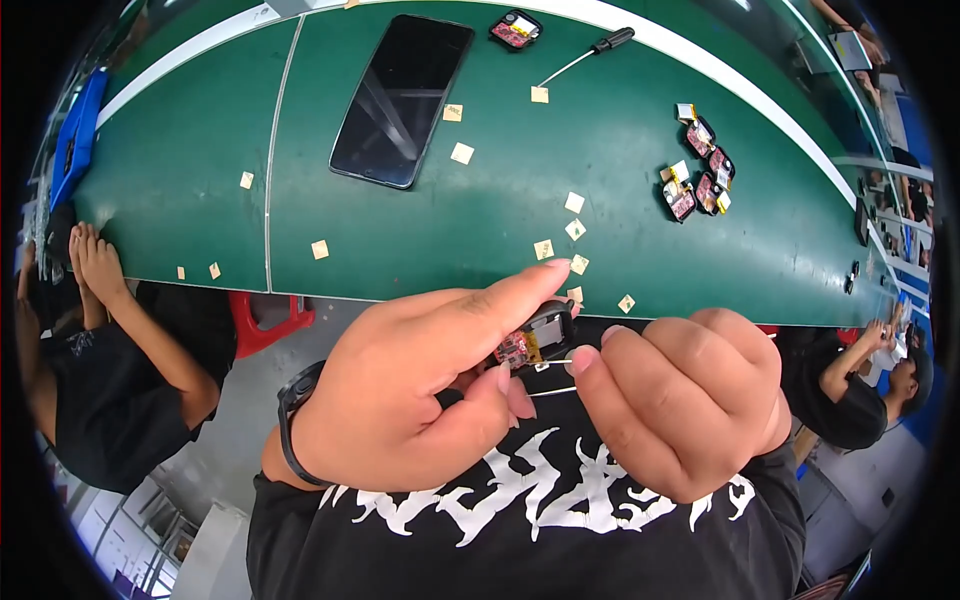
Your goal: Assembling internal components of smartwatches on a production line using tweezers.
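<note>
My left hand (pixel 400 385) is closed around a small black electronic device (pixel 519 348), holding it just off the table's near edge. Its case is open, with a red circuit board and yellow tape inside. My right hand (pixel 690 400) pinches thin metal tweezers (pixel 553 391). Of their two slim prongs, one reaches to the device beside my left thumb and the other passes below it. Whether the tips grip anything cannot be made out. Small square cream stickers (pixel 580 264) lie on the table just beyond my left fingertips.
On the green table (pixel 380 240) lie a black phone (pixel 402 100), a black-handled screwdriver (pixel 612 41) and another open device (pixel 515 31). Several more devices (pixel 700 137) are grouped at the right. A blue tray (pixel 80 135) stands far left. Other people sit at both sides.
</note>
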A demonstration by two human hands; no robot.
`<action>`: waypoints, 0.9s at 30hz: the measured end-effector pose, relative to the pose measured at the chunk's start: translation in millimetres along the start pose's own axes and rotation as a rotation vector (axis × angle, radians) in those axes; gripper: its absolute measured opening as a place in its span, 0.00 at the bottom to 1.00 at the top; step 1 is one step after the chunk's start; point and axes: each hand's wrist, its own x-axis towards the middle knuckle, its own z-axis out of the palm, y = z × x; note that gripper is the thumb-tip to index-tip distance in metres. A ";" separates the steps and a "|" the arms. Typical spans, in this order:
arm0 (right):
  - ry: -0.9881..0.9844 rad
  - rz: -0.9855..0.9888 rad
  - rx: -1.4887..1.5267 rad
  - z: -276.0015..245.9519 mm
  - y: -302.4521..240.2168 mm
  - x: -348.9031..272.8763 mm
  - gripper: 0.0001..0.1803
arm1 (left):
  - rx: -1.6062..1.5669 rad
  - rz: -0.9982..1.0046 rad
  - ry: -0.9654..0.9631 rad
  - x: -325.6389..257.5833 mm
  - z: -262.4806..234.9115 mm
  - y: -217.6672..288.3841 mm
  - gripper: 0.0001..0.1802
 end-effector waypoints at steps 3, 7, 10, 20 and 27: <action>0.005 -0.004 0.023 -1.8 -0.3 -0.6 0.17 | -0.052 -0.004 0.001 -1.6 0.1 0.6 0.36; 0.012 0.015 0.036 -2.9 -2.7 -0.5 0.16 | -0.079 0.007 0.013 -2.2 1.8 0.8 0.36; 0.036 0.012 0.029 -2.3 -3.6 -0.4 0.16 | -0.053 0.010 0.019 -3.8 2.3 3.1 0.36; 0.042 0.011 0.025 0.2 -6.5 -0.2 0.15 | -0.062 0.016 0.029 -6.0 3.8 0.3 0.35; -0.032 -0.007 0.084 -1.5 -7.0 -1.0 0.12 | 0.010 0.087 -0.009 -5.2 2.0 -5.8 0.33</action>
